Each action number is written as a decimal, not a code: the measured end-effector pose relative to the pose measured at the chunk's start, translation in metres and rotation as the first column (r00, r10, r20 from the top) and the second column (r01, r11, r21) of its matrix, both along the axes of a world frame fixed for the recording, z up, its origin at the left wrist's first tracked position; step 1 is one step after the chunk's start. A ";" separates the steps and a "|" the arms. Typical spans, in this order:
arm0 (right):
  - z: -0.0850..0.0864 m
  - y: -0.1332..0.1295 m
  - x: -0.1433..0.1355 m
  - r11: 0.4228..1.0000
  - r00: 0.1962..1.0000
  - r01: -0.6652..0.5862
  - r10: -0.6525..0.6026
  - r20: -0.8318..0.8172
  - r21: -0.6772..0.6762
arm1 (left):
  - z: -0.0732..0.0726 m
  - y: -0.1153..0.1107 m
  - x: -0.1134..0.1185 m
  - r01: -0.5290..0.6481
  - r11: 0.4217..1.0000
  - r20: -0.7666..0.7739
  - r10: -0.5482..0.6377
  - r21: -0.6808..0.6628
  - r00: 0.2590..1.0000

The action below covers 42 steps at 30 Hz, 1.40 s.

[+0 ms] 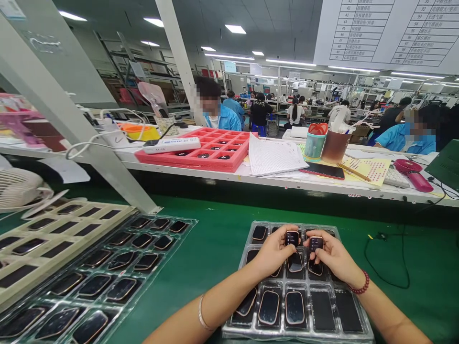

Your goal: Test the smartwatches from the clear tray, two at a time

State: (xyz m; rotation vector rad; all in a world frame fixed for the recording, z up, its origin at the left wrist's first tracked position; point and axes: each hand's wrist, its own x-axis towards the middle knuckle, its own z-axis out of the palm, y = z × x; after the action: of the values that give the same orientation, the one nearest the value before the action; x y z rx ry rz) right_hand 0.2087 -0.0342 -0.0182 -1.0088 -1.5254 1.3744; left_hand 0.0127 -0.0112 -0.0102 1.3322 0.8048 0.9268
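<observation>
A clear plastic tray point(353, 329) lies on the green mat in front of me, with several small black smartwatch bodies in its pockets. My left hand point(274, 253) holds one watch body point(292, 237) with a lit screen above the tray's far rows. My right hand point(332, 255) holds a second watch body point(316, 243), also lit, right beside the first. Both hands hover close together over the tray. The two near right pockets look dark and I cannot tell whether they hold watches.
To the left lie a second clear tray of watch bodies point(107, 282) and a cream tray point(43, 239). A slanted metal post point(89, 143) crosses there. The shelf behind holds a red tray point(208, 153), papers, cups point(324, 141) and a phone. Other people work beyond. A black cable point(380, 267) lies right.
</observation>
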 end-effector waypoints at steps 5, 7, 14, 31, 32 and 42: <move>0.003 -0.001 0.001 1.000 1.000 -0.009 0.009 0.007 -0.011 | 0.000 0.001 0.000 -0.012 1.000 -0.025 0.011 -0.008 1.000; 0.003 -0.001 0.001 1.000 1.000 -0.006 0.006 0.006 -0.005 | 0.001 0.001 -0.001 -0.012 1.000 -0.045 0.012 0.004 0.999; 0.002 -0.001 0.000 0.999 0.999 0.031 -0.030 0.024 -0.031 | -0.002 0.001 -0.002 0.029 0.999 -0.011 -0.030 -0.017 1.000; 0.000 0.000 0.001 0.999 1.000 0.020 -0.019 0.021 -0.035 | -0.006 0.003 -0.001 0.041 0.999 -0.020 -0.040 0.013 0.999; 0.000 0.000 0.001 0.999 1.000 0.019 -0.019 0.020 -0.035 | -0.006 0.003 -0.001 0.039 0.999 -0.022 -0.038 0.014 0.999; 0.000 0.000 0.001 0.999 1.000 0.023 -0.022 0.022 -0.032 | -0.001 0.001 0.000 0.035 0.999 -0.023 -0.035 0.005 0.999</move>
State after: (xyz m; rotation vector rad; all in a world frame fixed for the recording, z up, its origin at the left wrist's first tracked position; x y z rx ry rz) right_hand 0.2093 -0.0347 -0.0180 -1.0607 -1.5078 1.3799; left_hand 0.0123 -0.0099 -0.0113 1.3599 0.7949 0.8886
